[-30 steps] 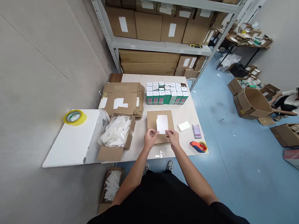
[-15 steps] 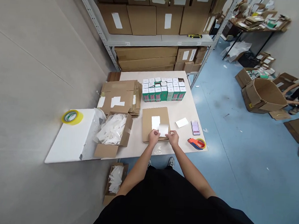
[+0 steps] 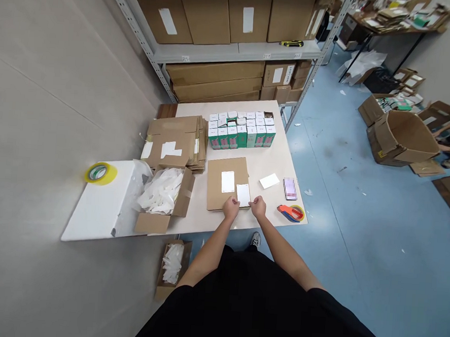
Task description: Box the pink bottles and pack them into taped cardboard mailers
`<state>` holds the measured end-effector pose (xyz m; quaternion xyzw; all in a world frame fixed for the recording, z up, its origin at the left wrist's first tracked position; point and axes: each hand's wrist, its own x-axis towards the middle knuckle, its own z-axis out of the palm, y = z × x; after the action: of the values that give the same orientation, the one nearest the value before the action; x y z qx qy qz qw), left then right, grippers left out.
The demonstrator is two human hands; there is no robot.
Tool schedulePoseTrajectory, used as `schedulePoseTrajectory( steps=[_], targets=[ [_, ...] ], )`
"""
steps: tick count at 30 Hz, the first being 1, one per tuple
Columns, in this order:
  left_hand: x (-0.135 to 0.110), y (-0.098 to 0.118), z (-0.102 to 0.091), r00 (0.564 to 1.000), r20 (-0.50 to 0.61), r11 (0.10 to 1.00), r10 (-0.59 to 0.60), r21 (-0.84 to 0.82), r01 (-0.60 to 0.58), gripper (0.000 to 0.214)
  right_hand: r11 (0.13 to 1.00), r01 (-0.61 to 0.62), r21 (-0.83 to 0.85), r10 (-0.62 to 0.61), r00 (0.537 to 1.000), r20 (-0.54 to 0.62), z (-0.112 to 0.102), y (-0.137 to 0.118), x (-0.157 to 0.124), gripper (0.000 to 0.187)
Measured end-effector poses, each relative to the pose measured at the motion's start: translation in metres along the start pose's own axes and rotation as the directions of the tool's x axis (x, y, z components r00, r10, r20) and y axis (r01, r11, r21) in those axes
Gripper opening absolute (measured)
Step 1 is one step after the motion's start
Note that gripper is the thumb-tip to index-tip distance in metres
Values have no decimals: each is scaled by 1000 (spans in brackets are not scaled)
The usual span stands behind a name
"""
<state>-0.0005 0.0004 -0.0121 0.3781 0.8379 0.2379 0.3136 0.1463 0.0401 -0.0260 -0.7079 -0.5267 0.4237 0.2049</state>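
Both of my hands pinch the lower corners of a white label (image 3: 243, 194), my left hand (image 3: 231, 208) on its left corner and my right hand (image 3: 258, 206) on its right. The label lies over the lower right part of a flat brown cardboard piece (image 3: 215, 180) on the table. Another white label (image 3: 227, 182) is flat on the cardboard, up and left of the held one. To the right are a small white stack of paper (image 3: 269, 181), a phone-like purple item (image 3: 290, 189) and an orange tape dispenser (image 3: 291, 212).
Green and white boxes (image 3: 241, 137) stand in rows at the table's back. Folded cardboard (image 3: 171, 140) and an open box of white scraps (image 3: 162, 191) are on the left. A yellow tape roll (image 3: 100, 173) rests on a white board (image 3: 93, 206). Behind rises a shelf (image 3: 216, 54).
The held label has gone from raised and bent to lying nearly flat against the cardboard. My hands stay at its lower corners. The view has shifted slightly.
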Motion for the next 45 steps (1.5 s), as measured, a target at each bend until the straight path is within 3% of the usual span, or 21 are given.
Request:
schedulePoseTrajectory(
  steps=[13,21,25,27,30,32,34,40,45],
  targets=[
    [2,6,3,1000,-7,998,-20,55,20,11,994,2,-105,1,999,33,-2,-7,4,21],
    [7,10,1,999,25,982,-30,186,25,5,955,-12,-296,33,997,67,-5,-8,8,19],
    [17,9,-6,998,65,945,8,327,-29,25,929,-32,-370,73,993,97,-13,-2,13,29],
    [20,6,-9,982,114,913,149,366,-181,36,921,20,-390,37,990,136,-15,-3,16,32],
    [21,2,-9,895,272,822,353,366,-436,51,884,249,-395,-175,961,216,-12,-10,23,52],
    [22,-1,-8,870,361,801,335,378,-465,60,829,407,-383,-312,905,288,-8,-17,29,68],
    [25,-3,-7,867,414,795,277,408,-448,66,793,473,-383,-341,867,364,-4,-23,37,77],
    [38,-2,-8,824,532,772,195,436,-464,83,814,356,-460,-137,886,443,0,-29,58,82],
    [36,-8,-14,833,498,773,239,422,-474,88,934,264,-241,-165,916,365,4,-9,54,85]
  ],
)
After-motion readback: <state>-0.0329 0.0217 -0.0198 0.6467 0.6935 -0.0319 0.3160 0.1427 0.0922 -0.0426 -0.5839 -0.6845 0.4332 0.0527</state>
